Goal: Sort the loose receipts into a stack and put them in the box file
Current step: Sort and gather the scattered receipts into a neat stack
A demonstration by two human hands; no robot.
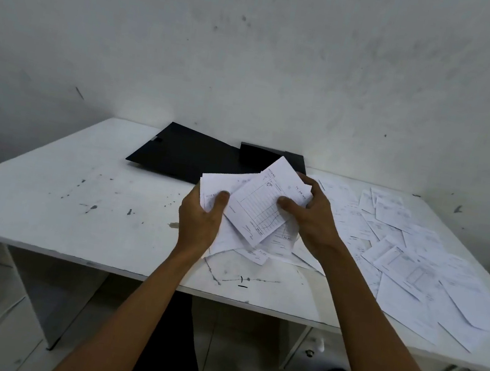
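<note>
I hold an untidy bundle of white receipts [257, 209] above the middle of the white table [77, 192]. My left hand [201, 217] grips the bundle's left edge, thumb on top. My right hand [312, 214] grips its right side, thumb pressing a ruled receipt tilted on top. More loose receipts [416, 261] lie scattered over the table's right half. The black box file [188, 154] lies open at the back of the table, its lid flat to the left and its box part partly hidden behind the bundle.
A stained white wall rises right behind the table. The table's front edge [129, 269] runs across below my wrists. A few receipts overhang the front right edge. Beneath the table are white supports, a tiled floor and my dark trousers.
</note>
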